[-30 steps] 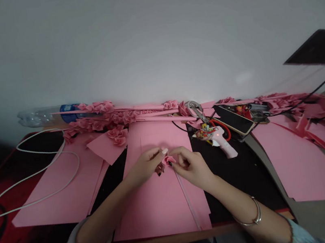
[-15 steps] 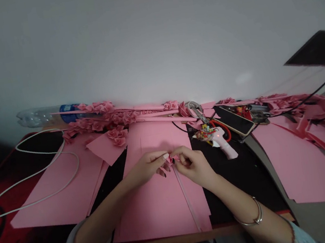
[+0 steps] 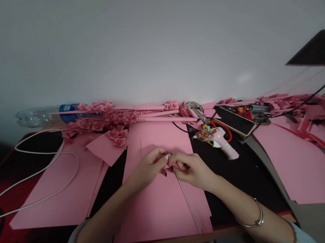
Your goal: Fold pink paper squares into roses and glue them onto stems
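My left hand and my right hand meet above a pink paper sheet, fingertips nearly touching. Both are closed, pinching a small folded pink paper flower from its two sides. My fingers cover most of it, so its exact shape is hidden. Beneath my right hand, a thin pale strip runs down the sheet toward the table's front edge.
Right of my hands lies a pink-and-white glue gun, with scissors and a phone behind. Finished paper roses line the wall, beside a plastic bottle. More pink sheets and a white cable are at left.
My right fingers have curled over the paper flower, hiding more of it than before. Both hands stay in nearly the same place, and the things around them have not moved.
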The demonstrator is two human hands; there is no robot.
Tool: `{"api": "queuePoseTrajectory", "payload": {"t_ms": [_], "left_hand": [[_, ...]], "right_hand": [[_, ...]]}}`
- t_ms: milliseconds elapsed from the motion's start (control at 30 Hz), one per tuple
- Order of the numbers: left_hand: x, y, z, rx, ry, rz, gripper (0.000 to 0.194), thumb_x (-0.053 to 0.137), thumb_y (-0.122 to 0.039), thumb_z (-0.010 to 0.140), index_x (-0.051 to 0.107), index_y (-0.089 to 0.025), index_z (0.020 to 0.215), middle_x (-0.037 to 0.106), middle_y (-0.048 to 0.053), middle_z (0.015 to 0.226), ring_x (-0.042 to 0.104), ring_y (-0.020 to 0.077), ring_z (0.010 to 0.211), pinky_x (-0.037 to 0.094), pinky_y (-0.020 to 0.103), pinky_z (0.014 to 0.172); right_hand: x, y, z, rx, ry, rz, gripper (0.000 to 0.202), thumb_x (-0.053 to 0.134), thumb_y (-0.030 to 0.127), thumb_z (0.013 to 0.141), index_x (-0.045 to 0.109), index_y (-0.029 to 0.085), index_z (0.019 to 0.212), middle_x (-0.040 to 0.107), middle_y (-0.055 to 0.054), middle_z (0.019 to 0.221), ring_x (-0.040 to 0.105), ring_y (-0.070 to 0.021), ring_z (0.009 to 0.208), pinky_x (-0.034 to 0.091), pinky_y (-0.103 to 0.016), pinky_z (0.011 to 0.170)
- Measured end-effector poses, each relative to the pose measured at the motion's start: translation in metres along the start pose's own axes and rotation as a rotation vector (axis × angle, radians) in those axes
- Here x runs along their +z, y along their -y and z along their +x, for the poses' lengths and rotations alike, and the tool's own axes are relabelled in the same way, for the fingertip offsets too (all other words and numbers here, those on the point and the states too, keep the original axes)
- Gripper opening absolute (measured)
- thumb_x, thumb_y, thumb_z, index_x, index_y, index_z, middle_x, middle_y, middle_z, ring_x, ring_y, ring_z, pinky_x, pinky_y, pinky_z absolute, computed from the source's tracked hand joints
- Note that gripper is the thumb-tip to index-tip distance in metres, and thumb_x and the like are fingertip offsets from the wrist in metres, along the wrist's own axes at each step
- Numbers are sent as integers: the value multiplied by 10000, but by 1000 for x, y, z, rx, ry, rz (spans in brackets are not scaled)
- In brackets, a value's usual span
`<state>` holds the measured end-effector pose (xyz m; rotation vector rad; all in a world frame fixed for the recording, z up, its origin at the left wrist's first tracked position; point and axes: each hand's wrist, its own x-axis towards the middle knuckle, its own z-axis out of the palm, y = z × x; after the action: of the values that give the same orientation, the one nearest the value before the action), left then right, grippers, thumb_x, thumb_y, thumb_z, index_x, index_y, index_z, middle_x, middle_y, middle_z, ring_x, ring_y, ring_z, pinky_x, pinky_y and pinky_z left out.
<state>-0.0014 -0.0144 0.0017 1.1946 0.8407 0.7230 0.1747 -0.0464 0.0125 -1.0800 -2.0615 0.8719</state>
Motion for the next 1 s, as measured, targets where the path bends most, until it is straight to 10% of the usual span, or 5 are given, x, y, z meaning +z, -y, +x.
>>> {"api": "queuePoseTrajectory", "payload": {"t_ms": [667, 833, 1000], "left_hand": [[-6, 2, 2, 54, -129, -17, 223, 719, -299, 737, 597, -165, 867, 661, 0, 758, 601, 120, 675, 475, 228, 596], [-8, 4, 3, 142, -235, -3, 313, 739, -285, 704, 569, -186, 947, 712, 43, 905, 645, 183, 826, 497, 300, 702], [-8, 2, 2, 166, -274, 66, 252, 718, -270, 722, 581, -188, 917, 706, 55, 950, 652, 212, 931, 493, 348, 819]], "right_hand": [[-7, 3, 0, 46, -148, -88, 345, 500, 123, 831, 494, 177, 1172, 455, 69, 629, 435, -87, 492, 356, -185, 495], [-53, -8, 4, 238, -477, -423, 64, 536, 189, 808, 569, 180, 863, 603, -3, 707, 558, -138, 604, 411, -243, 594], [-113, -37, -14, 584, -535, -707, 247, 667, 350, 694, 584, 161, 831, 639, -65, 780, 581, -197, 666, 403, -282, 582]]}}
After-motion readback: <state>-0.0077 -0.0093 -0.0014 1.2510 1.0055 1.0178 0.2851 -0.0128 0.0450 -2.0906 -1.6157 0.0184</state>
